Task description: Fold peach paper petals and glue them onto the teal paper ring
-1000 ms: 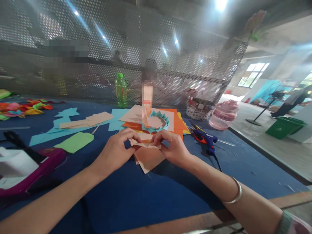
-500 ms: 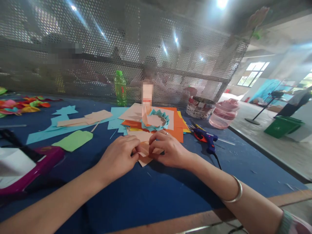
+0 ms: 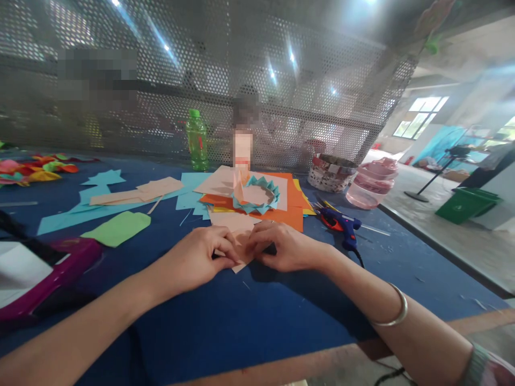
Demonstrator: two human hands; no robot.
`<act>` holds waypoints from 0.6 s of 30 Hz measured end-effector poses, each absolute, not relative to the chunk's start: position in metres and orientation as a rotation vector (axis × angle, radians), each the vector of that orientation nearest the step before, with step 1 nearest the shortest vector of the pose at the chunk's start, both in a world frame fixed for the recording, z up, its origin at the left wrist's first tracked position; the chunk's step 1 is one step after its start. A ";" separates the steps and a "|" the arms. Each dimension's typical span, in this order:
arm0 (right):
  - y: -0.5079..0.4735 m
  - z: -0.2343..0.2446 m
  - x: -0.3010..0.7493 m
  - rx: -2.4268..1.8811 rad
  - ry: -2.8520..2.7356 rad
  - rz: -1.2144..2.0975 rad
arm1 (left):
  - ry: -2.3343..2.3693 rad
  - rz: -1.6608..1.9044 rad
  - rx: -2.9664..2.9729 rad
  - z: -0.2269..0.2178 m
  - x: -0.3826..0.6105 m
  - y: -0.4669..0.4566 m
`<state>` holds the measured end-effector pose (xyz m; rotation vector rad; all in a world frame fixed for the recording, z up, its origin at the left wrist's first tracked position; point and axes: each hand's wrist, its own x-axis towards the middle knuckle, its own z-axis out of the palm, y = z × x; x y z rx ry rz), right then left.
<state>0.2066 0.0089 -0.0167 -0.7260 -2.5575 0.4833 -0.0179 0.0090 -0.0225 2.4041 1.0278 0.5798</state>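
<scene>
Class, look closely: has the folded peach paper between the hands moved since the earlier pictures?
Yes. The folded peach paper has shifted toward the orange card: its lower tip now sits closer to the card's edge.

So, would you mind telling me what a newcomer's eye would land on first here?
Probably the teal zigzag paper ring, sitting on stacked orange and peach sheets mid-table. Just in front, the left hand and right hand pinch folded peach paper. To their right lies a blue hot glue gun.

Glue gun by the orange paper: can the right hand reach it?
Probably yes: the right hand lies close to the blue glue gun, with only blue table covering between, though it is pinching folded peach paper.
</scene>
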 end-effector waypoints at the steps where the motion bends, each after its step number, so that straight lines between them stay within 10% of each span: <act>1: 0.011 -0.017 0.208 -0.713 -2.568 0.521 | 1.018 0.561 2.382 -0.021 -0.018 0.009; 18: 0.025 -0.024 0.216 -0.684 -2.464 0.616 | 1.388 0.626 2.406 -0.027 -0.002 0.006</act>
